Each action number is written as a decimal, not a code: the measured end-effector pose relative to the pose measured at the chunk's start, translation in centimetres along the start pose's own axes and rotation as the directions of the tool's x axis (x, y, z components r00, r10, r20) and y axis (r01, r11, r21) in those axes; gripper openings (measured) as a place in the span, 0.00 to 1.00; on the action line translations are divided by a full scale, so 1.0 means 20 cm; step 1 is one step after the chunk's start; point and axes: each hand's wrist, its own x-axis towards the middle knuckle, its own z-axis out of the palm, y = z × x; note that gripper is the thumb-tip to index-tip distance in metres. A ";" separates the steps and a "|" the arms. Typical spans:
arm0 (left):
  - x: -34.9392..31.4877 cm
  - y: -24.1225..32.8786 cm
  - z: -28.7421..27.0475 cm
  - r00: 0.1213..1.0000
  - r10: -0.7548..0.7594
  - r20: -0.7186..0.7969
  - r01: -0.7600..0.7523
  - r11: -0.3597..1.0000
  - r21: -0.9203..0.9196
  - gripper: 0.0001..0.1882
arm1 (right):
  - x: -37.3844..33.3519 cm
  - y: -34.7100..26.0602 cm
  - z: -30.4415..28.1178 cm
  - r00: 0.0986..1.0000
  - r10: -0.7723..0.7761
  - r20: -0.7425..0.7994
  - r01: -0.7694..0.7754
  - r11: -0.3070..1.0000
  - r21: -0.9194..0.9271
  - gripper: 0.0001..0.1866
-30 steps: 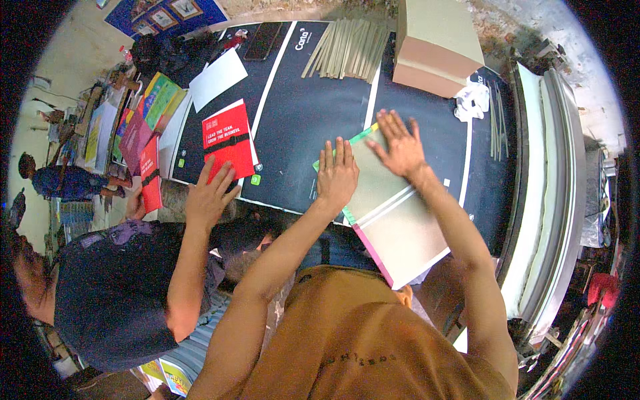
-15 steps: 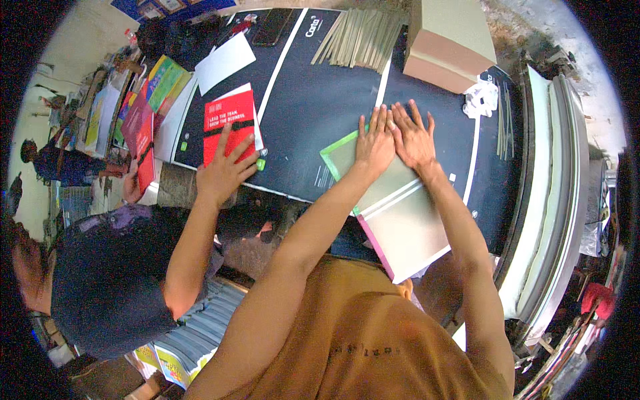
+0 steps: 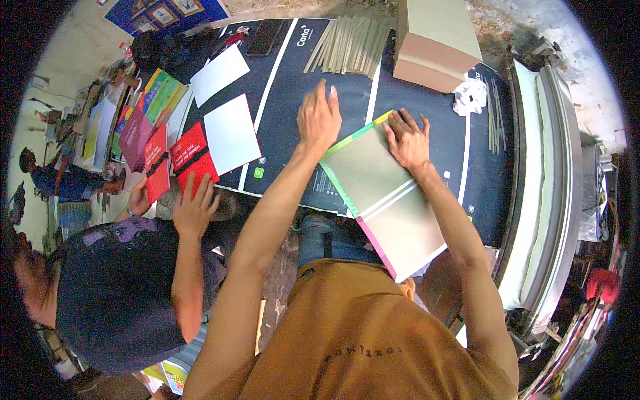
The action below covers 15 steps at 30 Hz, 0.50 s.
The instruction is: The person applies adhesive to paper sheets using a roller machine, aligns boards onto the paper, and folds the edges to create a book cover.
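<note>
A book cover [image 3: 373, 157] of grey board lies on the dark table in front of me. It has two panels, white lines across its spine, and coloured edging in yellow, green and pink. My right hand [image 3: 408, 141] rests on its far right corner, the fingers bent and apart against the yellow edge. Off the cover's far left corner, my left hand [image 3: 319, 119] is over the dark tabletop with its fingers extended and nothing in it. Whether it touches the table I cannot tell.
At left, a co-worker's hands hold red books [image 3: 191, 157]. White sheets [image 3: 231, 133] lie nearby. Thin board strips [image 3: 350, 48] and a tall stack of board [image 3: 437, 47] stand at the back, beside crumpled white paper [image 3: 471, 97]. A long roller-like machine part [image 3: 543, 193] borders the right.
My left hand has moved left off the cover; my right fingers have bent at the corner, where yellow edging now shows. The co-worker has drawn a red book left, uncovering a white sheet.
</note>
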 end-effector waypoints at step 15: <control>-0.07 0.02 0.38 0.793 0.601 0.101 -0.557 0.647 0.522 0.27 | -0.70 -0.48 -0.84 0.705 0.427 0.566 -0.541 0.840 0.041 0.32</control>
